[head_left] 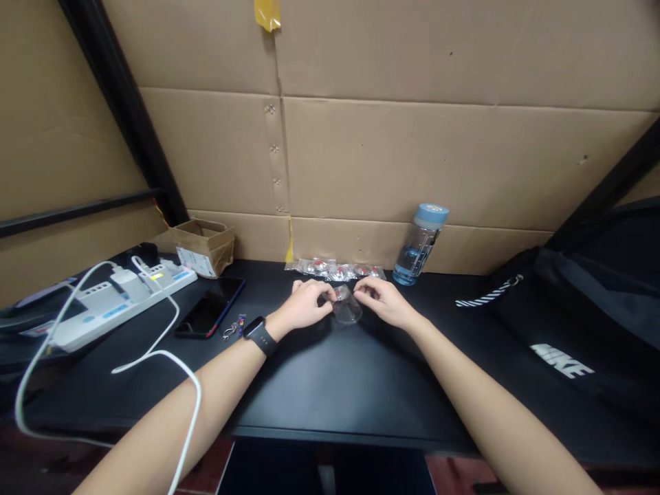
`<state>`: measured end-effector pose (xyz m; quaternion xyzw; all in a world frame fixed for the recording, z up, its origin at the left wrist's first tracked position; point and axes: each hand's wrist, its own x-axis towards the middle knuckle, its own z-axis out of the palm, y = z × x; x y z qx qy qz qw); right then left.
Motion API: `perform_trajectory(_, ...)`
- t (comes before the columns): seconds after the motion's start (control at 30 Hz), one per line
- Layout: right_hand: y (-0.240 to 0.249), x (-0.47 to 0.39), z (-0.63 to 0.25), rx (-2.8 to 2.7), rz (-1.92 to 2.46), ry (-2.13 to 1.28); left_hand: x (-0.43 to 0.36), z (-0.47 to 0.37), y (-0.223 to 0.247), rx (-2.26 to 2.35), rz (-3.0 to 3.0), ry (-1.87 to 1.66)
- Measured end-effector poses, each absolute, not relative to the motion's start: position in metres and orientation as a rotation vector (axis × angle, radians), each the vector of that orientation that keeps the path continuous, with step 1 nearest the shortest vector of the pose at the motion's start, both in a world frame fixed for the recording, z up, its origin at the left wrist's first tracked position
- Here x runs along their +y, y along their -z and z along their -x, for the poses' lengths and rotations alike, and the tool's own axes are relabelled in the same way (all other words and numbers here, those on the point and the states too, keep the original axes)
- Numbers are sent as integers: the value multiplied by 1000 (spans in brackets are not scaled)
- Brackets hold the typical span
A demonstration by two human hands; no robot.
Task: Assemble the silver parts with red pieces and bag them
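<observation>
A small clear plastic bag (347, 313) is between my hands, just above the black tabletop or resting on it; I cannot tell which. In its upper part shows a small round silvery item with a red mark (340, 293). My left hand (310, 304), with a dark watch (260, 335) on the wrist, is closed in a pinch on the bag's left upper edge. Thumb and fingertips of my right hand (382, 300) are pinched together at the bag's right upper edge. Behind the hands lies a row of similar clear packets (337, 269) with red marks.
A water bottle (420, 244) with a blue lid stands back right. A black bag (562, 337) fills the right side. To the left are a phone (211, 308), a keyring (234, 328), a cardboard box (203, 246), a power strip (124, 302) and a white cable (193, 385) crossing my left forearm.
</observation>
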<state>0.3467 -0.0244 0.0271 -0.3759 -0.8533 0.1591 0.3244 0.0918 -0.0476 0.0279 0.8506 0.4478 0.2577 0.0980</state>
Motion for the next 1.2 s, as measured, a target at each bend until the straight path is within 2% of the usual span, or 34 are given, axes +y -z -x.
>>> perform_trajectory(0.13, -19, -15, -360, -2296, 969, -345, -42, -87, -21, 1321, -2594, -740)
perform_trajectory(0.43, -11, -16, -342, -2288, 869, -407, -44, -96, -16, 1282, -2617, -715)
perform_trajectory(0.73, -4, -7, -345, -2123, 1061, -692, -31, -91, -15, 1464, -2183, -742)
perform_trajectory(1.03, 9, 5, -328, -2063, 1412, -297, -23, -107, -7, 1701, -2141, -763)
perform_trajectory(1.2, 12, 4, -322, -2071, 1601, -203, -21, -112, 1, 1806, -2174, -774)
